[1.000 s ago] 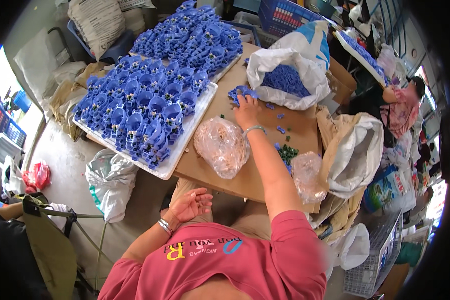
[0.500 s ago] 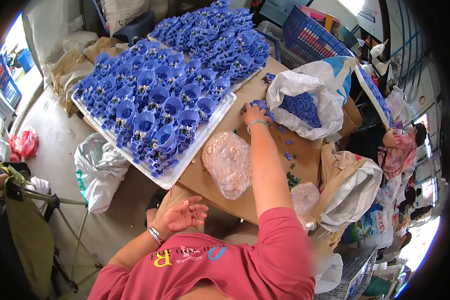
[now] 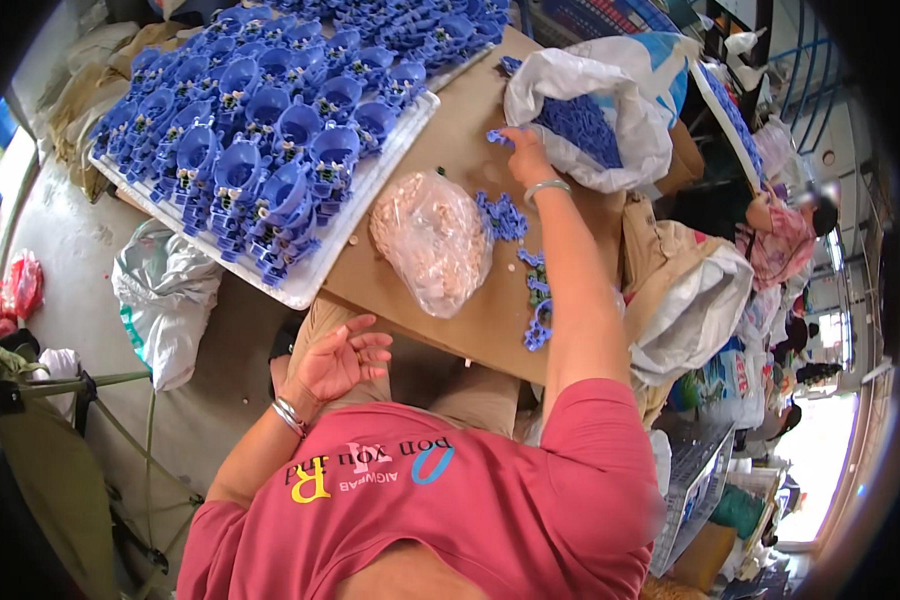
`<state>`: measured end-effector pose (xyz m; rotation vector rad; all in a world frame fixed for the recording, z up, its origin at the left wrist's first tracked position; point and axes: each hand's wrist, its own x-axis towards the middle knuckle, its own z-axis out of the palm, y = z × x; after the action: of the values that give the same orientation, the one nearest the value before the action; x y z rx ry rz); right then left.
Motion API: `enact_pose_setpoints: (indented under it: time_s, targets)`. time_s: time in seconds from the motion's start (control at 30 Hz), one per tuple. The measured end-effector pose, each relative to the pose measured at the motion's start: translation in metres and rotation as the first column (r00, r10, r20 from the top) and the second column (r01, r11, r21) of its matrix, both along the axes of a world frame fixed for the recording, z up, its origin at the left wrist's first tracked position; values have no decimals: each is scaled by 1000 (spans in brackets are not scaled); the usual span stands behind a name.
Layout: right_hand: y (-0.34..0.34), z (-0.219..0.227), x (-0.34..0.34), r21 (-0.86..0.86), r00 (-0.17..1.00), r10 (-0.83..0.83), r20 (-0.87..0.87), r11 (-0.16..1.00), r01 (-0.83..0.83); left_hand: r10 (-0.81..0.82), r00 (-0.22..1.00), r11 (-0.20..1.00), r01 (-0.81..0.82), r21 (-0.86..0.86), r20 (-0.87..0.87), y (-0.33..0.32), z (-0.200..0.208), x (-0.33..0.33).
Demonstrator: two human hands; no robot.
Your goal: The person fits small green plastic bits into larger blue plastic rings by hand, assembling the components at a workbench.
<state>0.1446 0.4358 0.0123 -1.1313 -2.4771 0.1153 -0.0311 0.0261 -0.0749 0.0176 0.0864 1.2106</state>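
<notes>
My right hand (image 3: 530, 158) is at the left side of an open white sack (image 3: 650, 165), its fingers closed on a small blue plastic piece (image 3: 499, 137). More small blue pieces (image 3: 582, 128) fill the sack. A little heap of blue pieces (image 3: 501, 217) lies on the table beside a clear bag of pale pinkish parts (image 3: 420, 240). Closer to me, another group of blue pieces (image 3: 537, 312) lies beside my right forearm. My left hand (image 3: 345, 360) is palm up over my lap, fingers loosely spread, holding nothing.
A white tray (image 3: 315, 280) holds rows of blue cup-shaped parts (image 3: 298, 127) at the left of the brown table (image 3: 400, 300). Right of the table stand a brown-and-white sack (image 3: 685, 300) and a grey crate (image 3: 695, 480). A folding chair (image 3: 45, 470) is at lower left.
Blue pieces now lie in groups on the table beside the clear bag and my right forearm. My right hand holds fewer pieces near the sack. The view has shifted; my left hand stays over my lap.
</notes>
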Motion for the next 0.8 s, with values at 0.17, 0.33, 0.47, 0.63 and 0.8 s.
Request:
enact_pose_setpoints:
  time_s: [0.17,0.33,0.47,0.63,0.8]
  targets:
    - [-61,28,49,-184,985,-4,175,982,37,10,1000,1000,-10,-2,-14,-1,-1,2]
    - [-93,8,86,-230,973,2,231,972,53,-13,997,1000,13,8,-77,-5,-3,10]
    - [-89,-17,114,-21,999,-30,38,999,30,-36,990,999,40,24,-133,-7,-4,16]
    - [-113,7,110,-37,990,-42,-133,999,38,-40,983,999,43,17,-177,-8,-5,19]
    - [-126,2,113,-46,961,68,-268,996,-83,-60,965,998,58,-15,-255,-6,-10,23]
